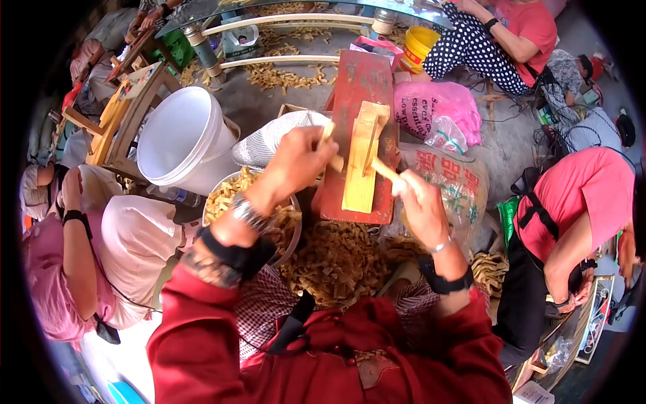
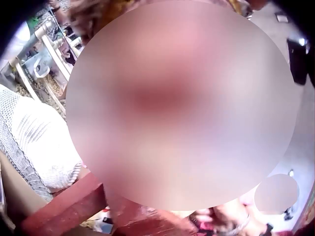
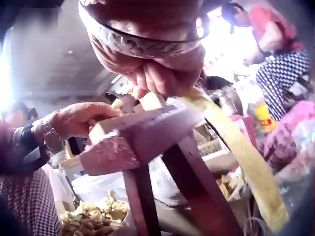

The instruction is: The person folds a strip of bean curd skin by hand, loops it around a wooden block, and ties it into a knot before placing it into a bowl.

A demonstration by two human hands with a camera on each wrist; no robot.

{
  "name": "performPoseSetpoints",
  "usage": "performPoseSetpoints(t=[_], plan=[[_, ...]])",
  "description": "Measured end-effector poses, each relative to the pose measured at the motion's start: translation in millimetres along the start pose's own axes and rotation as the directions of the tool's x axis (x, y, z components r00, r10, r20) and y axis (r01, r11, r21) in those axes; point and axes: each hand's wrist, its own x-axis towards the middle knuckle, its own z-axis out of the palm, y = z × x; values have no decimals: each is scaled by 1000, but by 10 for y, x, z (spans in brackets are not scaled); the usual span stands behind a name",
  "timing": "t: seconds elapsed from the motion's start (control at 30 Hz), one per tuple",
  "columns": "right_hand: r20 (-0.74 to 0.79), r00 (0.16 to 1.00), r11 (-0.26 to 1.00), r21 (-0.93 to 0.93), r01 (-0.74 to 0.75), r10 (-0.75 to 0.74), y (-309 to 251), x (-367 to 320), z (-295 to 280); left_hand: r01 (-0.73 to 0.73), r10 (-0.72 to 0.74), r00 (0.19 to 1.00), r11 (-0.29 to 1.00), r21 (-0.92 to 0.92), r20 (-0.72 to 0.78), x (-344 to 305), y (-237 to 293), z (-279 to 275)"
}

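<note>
A yellow wooden block (image 1: 362,161) lies lengthwise on a narrow red bench (image 1: 350,77). Left of the block, my left hand (image 1: 299,158) has its fingers curled round a thin pale piece (image 1: 327,132). On the other side, my right hand (image 1: 420,205) pinches a yellow strip (image 1: 385,170) whose far end is at the block. The right wrist view has a long yellow strip (image 3: 246,160) hanging by my right hand (image 3: 165,71), with my left hand (image 3: 81,118) at the bench's far side. A large blur hides most of the left wrist view.
A tub of yellow pieces (image 1: 225,195) and a white bucket (image 1: 176,138) stand left of the bench. More pieces (image 1: 336,262) are heaped below it. Plastic bags (image 1: 441,111) lie to the right. People sit on both sides, and a glass table (image 1: 303,8) stands beyond.
</note>
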Motion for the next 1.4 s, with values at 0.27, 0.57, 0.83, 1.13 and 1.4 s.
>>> performPoseSetpoints(t=[0.27,0.57,0.83,1.13,1.4], plan=[[139,850,829,348,438,-508,-785,-654,522,-147,52,880,975,166,473,-972,89,107],[51,729,623,562,544,-682,-967,-1152,856,821,-313,504,465,-333,805,-1053,207,709],[-318,944,734,620,277,-88,-611,-825,543,193,-142,977,902,-386,157,-1259,578,293],[-59,972,526,847,-73,229,-735,-691,513,-534,562,826,746,398,54,-1254,490,176],[492,870,436,793,-426,-43,-485,-590,264,-669,642,742,694,265,191,-970,396,236]])
